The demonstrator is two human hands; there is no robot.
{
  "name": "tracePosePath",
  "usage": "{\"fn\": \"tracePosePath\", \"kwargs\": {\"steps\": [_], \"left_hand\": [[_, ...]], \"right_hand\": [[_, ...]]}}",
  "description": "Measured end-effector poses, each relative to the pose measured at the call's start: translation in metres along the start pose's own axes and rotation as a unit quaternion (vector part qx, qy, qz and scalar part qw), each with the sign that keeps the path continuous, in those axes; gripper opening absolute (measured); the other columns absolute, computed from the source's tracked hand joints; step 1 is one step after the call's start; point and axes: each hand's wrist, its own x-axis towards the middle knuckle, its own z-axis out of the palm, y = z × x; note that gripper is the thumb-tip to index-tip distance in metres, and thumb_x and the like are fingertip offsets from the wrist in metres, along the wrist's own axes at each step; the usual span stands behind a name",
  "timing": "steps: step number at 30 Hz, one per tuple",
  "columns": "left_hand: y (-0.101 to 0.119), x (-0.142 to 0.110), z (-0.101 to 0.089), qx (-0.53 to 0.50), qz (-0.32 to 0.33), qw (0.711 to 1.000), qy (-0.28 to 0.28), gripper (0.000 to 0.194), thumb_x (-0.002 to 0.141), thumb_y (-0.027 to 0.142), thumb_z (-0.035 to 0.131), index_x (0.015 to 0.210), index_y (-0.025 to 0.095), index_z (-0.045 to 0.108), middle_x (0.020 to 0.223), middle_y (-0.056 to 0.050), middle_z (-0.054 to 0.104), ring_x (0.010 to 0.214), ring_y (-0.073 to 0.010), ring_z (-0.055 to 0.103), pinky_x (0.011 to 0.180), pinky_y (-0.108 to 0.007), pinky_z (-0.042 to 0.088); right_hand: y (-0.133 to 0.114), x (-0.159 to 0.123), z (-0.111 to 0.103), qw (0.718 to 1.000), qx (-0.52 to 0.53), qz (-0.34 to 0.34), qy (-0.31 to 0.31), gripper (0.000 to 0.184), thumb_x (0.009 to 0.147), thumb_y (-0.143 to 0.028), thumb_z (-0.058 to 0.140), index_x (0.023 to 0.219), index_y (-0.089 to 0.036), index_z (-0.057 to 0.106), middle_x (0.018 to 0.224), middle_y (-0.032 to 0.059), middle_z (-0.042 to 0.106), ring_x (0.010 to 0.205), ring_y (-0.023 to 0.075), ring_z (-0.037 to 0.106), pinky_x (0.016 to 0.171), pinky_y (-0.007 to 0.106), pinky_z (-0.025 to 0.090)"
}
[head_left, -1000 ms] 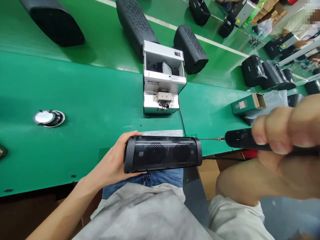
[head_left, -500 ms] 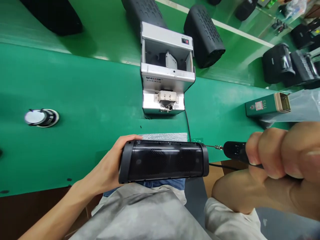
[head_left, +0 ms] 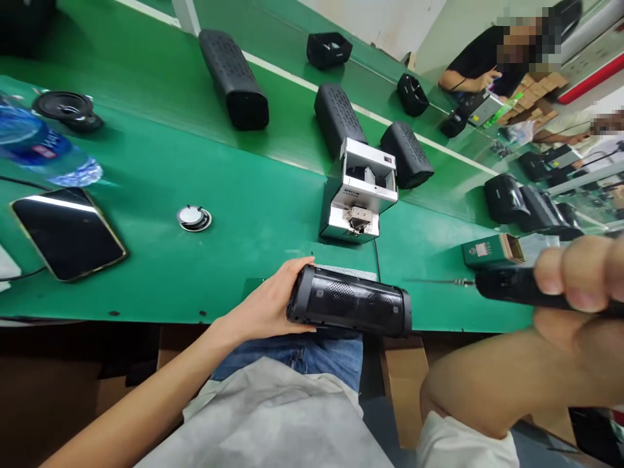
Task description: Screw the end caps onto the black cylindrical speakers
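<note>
My left hand (head_left: 273, 300) grips the left end of a black speaker housing (head_left: 353, 300), with a glossy front and perforated patches, at the table's near edge. On the right, my right hand (head_left: 580, 286) is wrapped round the black handle of an electric screwdriver (head_left: 507, 285). Its thin bit points left and stands clear of the housing's right end. Just beyond the housing is a silver screw feeder (head_left: 363, 192) with a small metal outlet at its front. A strip of bubble wrap (head_left: 348, 272) lies partly hidden behind the housing.
On the left are a phone (head_left: 71, 234), a water bottle (head_left: 43, 146), a round speaker driver (head_left: 65, 107) and a small round part (head_left: 194, 218). Black speaker shells (head_left: 234, 78) stand on the conveyor (head_left: 160, 84). A green tin (head_left: 492, 250) sits right. Another person (head_left: 482, 65) works across.
The screwdriver has drawn back right, its bit leaving the housing's right end. The camera view has shifted, bringing the phone, bottle and another person into sight.
</note>
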Motion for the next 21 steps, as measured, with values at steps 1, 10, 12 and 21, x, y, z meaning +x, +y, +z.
{"fn": "tracePosePath", "kwargs": {"steps": [1,10,12,21], "left_hand": [[-0.001,0.000,0.001,0.003,0.003,1.000,0.002,0.124,0.083,0.042,0.106,0.175,0.031,0.023,0.171,-0.021,0.051,0.159,-0.0469,0.058,0.133,-0.067,0.052],[-0.007,-0.001,0.005,0.016,0.017,1.000,0.013,0.134,0.080,0.038,0.109,0.178,0.034,0.018,0.174,-0.022,0.048,0.162,-0.0486,0.055,0.133,-0.069,0.052],[-0.007,-0.001,0.005,0.017,0.017,1.000,0.013,0.135,0.080,0.038,0.109,0.178,0.034,0.017,0.173,-0.022,0.049,0.161,-0.0485,0.056,0.132,-0.069,0.052],[-0.006,0.001,0.007,0.027,0.037,0.999,0.028,0.137,0.079,0.038,0.109,0.181,0.032,0.017,0.174,-0.023,0.049,0.161,-0.0495,0.056,0.130,-0.070,0.053]], "right_hand": [[-0.001,0.004,0.012,0.999,0.021,-0.038,-0.007,0.077,0.052,-0.054,0.108,0.054,-0.025,0.037,0.054,-0.0090,0.030,0.035,0.0047,0.025,0.031,0.030,0.029],[0.050,0.006,0.156,0.981,0.080,-0.173,-0.045,0.015,0.091,-0.020,0.076,0.099,-0.025,0.064,0.057,-0.0129,0.054,0.038,0.0108,0.046,0.039,0.026,0.042],[0.056,0.009,0.155,0.986,0.066,-0.142,-0.052,0.015,0.091,-0.022,0.076,0.099,-0.026,0.064,0.057,-0.0130,0.053,0.039,0.0117,0.047,0.040,0.027,0.042],[0.039,-0.003,0.143,0.996,0.037,-0.064,-0.044,0.021,0.082,-0.023,0.076,0.096,-0.027,0.061,0.054,-0.0136,0.046,0.037,0.0122,0.042,0.040,0.027,0.038]]}}
